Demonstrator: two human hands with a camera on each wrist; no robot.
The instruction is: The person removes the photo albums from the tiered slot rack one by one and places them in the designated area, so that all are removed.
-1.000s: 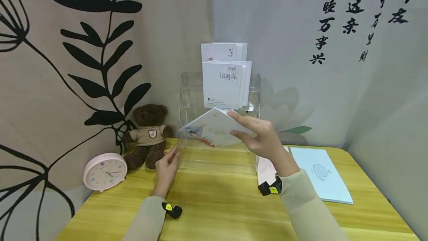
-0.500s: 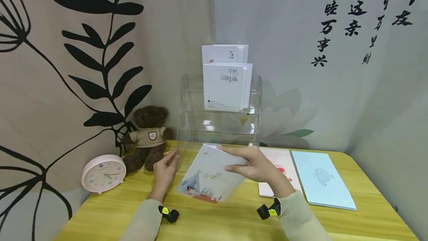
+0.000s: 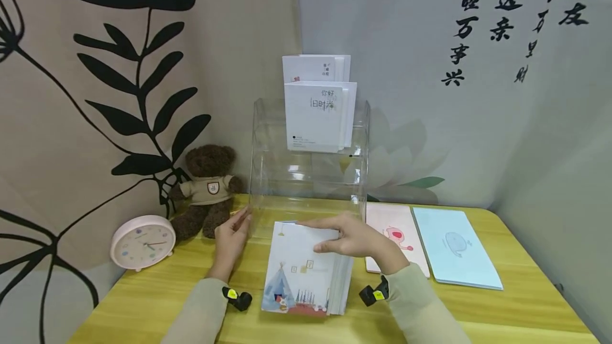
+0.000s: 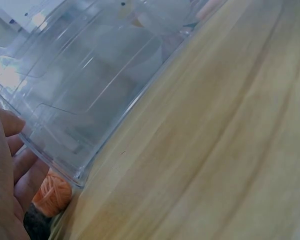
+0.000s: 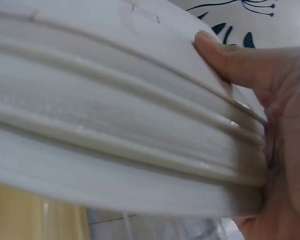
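Note:
My right hand point(image 3: 351, 238) grips a thick stack of notebooks point(image 3: 301, 267) by its top edge, thumb on the front cover. The front cover is white with a blue tent drawing. In the right wrist view the page edges of the notebooks point(image 5: 115, 120) show as several layers, with the thumb point(image 5: 215, 55) over the cover. My left hand point(image 3: 231, 240) holds the lower left side of a clear plastic rack point(image 3: 306, 174). Seen from the left wrist, its thumb and fingers lie at the edge of the rack point(image 4: 90, 90).
White notebooks point(image 3: 313, 115) stand in the rack's upper tiers. At right lie a pink notebook point(image 3: 394, 235) and a light blue notebook point(image 3: 454, 248). A teddy bear point(image 3: 210, 192) and a pink clock point(image 3: 143, 243) sit at left. An orange yarn ball point(image 4: 54, 194) is behind the rack.
My right hand has brought the notebook stack out from the rack's lower front, down and toward me, turning it from tilted to nearly upright. The left hand stays at the rack's side.

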